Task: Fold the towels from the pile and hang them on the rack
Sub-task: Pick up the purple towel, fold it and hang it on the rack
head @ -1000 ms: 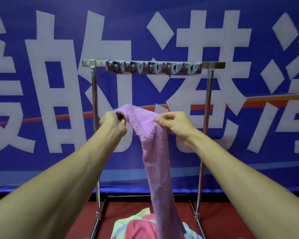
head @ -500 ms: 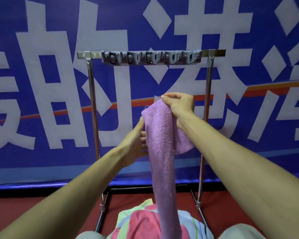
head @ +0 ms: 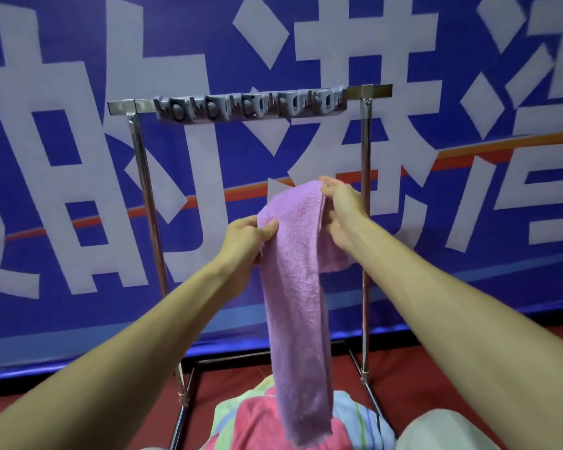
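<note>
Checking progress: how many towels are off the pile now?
1: the purple towel, held by left hand and right hand before the rack; none hangs there. Those in the pile below aren't countable.

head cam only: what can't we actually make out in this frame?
All head view:
1. right hand: its fingertips are buried in the fold of the purple towel.
2. purple towel: the layer count is hidden by its front face.
3. pile: cut off by the bottom edge and partly covered by the towel, so the count is unknown.
4. clip strip on the rack: blurred, so the clip shapes are unreadable.
</note>
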{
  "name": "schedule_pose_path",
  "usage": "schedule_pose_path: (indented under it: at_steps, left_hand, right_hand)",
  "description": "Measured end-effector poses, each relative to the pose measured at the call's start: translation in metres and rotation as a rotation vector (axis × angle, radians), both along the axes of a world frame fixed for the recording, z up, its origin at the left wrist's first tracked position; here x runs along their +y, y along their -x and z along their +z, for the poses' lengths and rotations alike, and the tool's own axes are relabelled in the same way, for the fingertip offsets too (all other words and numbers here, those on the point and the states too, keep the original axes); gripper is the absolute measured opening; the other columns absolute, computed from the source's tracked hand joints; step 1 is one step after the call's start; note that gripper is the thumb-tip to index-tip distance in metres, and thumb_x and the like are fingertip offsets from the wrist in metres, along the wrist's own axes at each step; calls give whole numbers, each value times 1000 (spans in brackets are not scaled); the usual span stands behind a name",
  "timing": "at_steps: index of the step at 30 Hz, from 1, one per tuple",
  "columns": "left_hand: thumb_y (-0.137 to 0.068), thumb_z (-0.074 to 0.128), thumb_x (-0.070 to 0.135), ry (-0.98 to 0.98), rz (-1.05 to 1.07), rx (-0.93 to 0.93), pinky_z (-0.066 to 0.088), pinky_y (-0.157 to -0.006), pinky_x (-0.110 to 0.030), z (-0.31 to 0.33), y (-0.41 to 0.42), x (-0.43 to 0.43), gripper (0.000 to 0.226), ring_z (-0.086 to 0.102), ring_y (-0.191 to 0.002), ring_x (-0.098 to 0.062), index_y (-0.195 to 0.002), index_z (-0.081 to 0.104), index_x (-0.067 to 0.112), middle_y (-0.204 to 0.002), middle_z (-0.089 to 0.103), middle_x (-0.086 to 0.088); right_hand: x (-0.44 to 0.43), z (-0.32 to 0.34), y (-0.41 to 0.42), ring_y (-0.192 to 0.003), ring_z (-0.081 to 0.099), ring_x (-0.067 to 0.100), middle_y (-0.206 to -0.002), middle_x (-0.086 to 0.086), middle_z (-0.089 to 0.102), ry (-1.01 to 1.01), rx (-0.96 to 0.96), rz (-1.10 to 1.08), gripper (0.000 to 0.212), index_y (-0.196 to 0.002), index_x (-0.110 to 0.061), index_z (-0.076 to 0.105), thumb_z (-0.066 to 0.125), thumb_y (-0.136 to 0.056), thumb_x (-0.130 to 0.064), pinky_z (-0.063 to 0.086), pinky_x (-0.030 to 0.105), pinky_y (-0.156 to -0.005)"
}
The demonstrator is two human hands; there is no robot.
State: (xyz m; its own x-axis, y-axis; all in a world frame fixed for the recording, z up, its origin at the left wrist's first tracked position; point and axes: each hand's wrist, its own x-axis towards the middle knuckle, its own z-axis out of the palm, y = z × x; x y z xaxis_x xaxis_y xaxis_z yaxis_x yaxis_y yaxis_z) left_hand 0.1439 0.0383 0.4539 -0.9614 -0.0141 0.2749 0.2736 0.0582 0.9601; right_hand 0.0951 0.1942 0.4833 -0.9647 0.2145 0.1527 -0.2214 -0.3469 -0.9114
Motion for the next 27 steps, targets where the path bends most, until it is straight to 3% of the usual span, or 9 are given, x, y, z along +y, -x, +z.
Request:
schedule_pose_path:
  at_steps: [2, 5, 10, 14, 18, 21, 23, 25, 27]
  left_hand:
    - [-96, 54, 11, -35, -14, -18, 40, -62, -26, 10, -1, 1, 14, 54, -76, -19, -91, 67, 8, -87, 63, -8]
    - [-96, 55, 13, -15, -14, -25, 42, -58, -23, 17, 0, -2, 14, 56, -71, -14, -92, 68, 10, -84, 66, -4]
    - [-95, 59, 17, 7, 27, -34, 43, -60, -24, 17, 1, -11, 12, 57, -70, -11, -88, 66, 12, -83, 66, -1]
    - [-92, 63, 21, -21, 45, -39, 47, -70, -29, 4, 5, -22, 15, 60, -77, -17, -94, 68, 8, -87, 69, -4]
    - [-91, 63, 26, -88, -84, -158, 48, -68, -28, -19, 1, -28, 28, 59, -72, -15, -102, 68, 1, -85, 69, -7]
    - [-89, 65, 27, -15, -221, -224, 53, -78, -28, -40, -1, -28, 29, 64, -80, -13, -102, 70, 2, -93, 72, -6]
    - [-90, 64, 25, -19, -247, -178, 54, -74, -23, -48, 0, -27, 20, 65, -80, -11, -97, 71, 7, -92, 73, -2]
    - [-92, 62, 23, -52, -195, -118, 53, -69, -21, -50, 3, -27, 20, 65, -78, -11, -100, 70, 7, -92, 72, -2]
    - [-93, 61, 24, -50, -94, -80, 51, -70, -27, -49, 7, -28, 25, 61, -80, -15, -105, 68, 4, -93, 70, -4]
  right_hand:
    - [1, -7, -4, -91, 64, 26, -112, 9, 66, 20, -11, 162, 32, -125, -20, 57, 47, -96, -13, 53, 31, -67]
    - [1, -10, -12, -77, 62, 21, -95, 5, 66, -57, 46, 306, 19, -108, -15, 56, 56, -91, -7, 52, 28, -61]
    - [-6, -6, -13, -90, 65, 23, -107, 14, 67, -88, 101, 226, 42, -113, 0, 58, 64, -75, 17, 53, 31, -68]
    - [-16, 1, -13, -85, 66, 23, -98, 14, 68, -81, 86, 150, 38, -103, 0, 62, 63, -72, 22, 55, 28, -62]
    - [-27, 6, -5, -94, 67, 32, -100, 18, 69, -78, -9, 77, 37, -99, 0, 66, 67, -68, 22, 57, 44, -85]
    - [-30, 9, -5, -77, 64, 29, -83, 18, 65, -69, -58, 59, 27, -81, 0, 61, 63, -70, 24, 55, 36, -70]
    - [-29, 10, -7, -66, 61, 25, -72, 16, 61, -46, -74, 59, 25, -75, 1, 59, 60, -72, 26, 54, 32, -60]
    - [-24, 8, -8, -65, 61, 24, -71, 16, 61, -49, -83, 48, 21, -81, 6, 62, 58, -75, 26, 53, 32, -61]
    - [-15, 8, -7, -79, 65, 29, -87, 23, 65, -33, -102, 32, 24, -94, 12, 61, 53, -77, 26, 56, 37, -71]
